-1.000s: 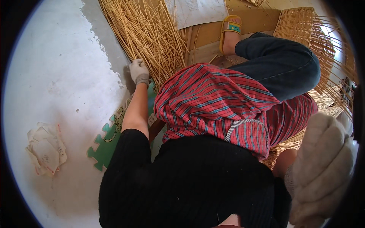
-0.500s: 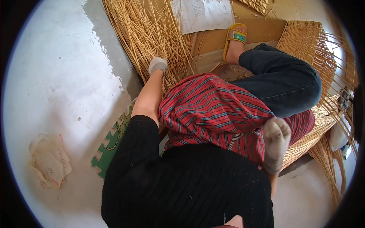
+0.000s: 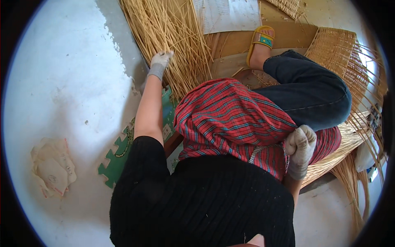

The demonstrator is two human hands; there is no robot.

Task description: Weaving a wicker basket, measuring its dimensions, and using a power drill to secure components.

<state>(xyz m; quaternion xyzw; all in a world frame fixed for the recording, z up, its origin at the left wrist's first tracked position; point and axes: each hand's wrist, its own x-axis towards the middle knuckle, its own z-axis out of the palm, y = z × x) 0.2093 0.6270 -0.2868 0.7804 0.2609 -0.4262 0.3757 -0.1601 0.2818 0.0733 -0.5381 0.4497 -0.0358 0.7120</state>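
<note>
My left hand, in a pale glove with a grey cuff, reaches over the near left side of a heap of loose wicker rods. Its fingers are closed in a pinch around a wicker rod that runs up and away from them; the fingertips are small in view. My right hand, gloved too, rests in a fist beside my raised knee, against the red plaid cloth over my lap. Nothing sticks out of that fist.
A partly woven wicker piece with long loose rods stands at the far right. More rods lie below it. A printed sheet lies beyond the heap. Green foam mat and a crumpled bag are on the floor at left.
My left hand has shifted left and slightly away from me, to the heap's left side. The right fist has turned slightly and stays beside the knee.
</note>
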